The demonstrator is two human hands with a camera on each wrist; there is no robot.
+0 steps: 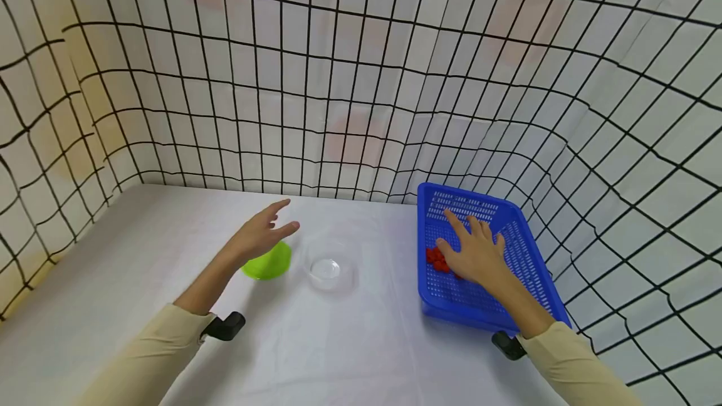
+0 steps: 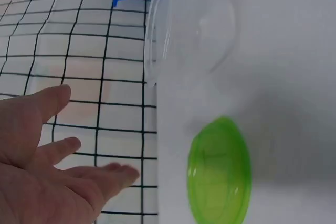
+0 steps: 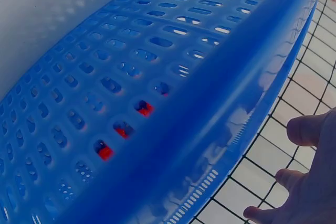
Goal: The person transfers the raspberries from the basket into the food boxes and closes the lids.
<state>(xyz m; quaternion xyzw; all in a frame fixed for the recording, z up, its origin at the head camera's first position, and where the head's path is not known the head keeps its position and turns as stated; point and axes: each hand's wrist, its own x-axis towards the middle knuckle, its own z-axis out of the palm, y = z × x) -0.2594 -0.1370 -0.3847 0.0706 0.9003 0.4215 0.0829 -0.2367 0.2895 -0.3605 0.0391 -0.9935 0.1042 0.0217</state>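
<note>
At the near edge, sleeves: we see two cream sleeves [image 1: 146, 356], each with a small black device [image 1: 225, 326] under its cuff.
Left hand [image 1: 262, 234]: we find it raised above the table, thumb and fingers apart and the palm bare; from the head it covers part of the green bowl.
Right hand [image 1: 476, 252]: we see it held over the blue basket, fingers spread and well apart from the thumb, gripping nothing; we cannot tell how high it hangs.
Blue basket [image 1: 468, 315]: we see it at the right, slotted walls and floor, reaching back close to the grid.
Red pieces [image 1: 437, 259]: we spot them inside the basket by its left wall, some behind the right hand; from the right wrist, red shows through the slots.
Clear bowl [image 1: 325, 268]: we see it on the table between the green bowl and the basket.
Green bowl [image 1: 269, 263]: we see it just left of the clear bowl, translucent lime.
White table [image 1: 366, 356]: we follow it under everything and back to the grid.
Black-lined grid [image 1: 350, 80]: we see it rise behind and along both sides, faint reddish and yellow patches on its white backing.
</note>
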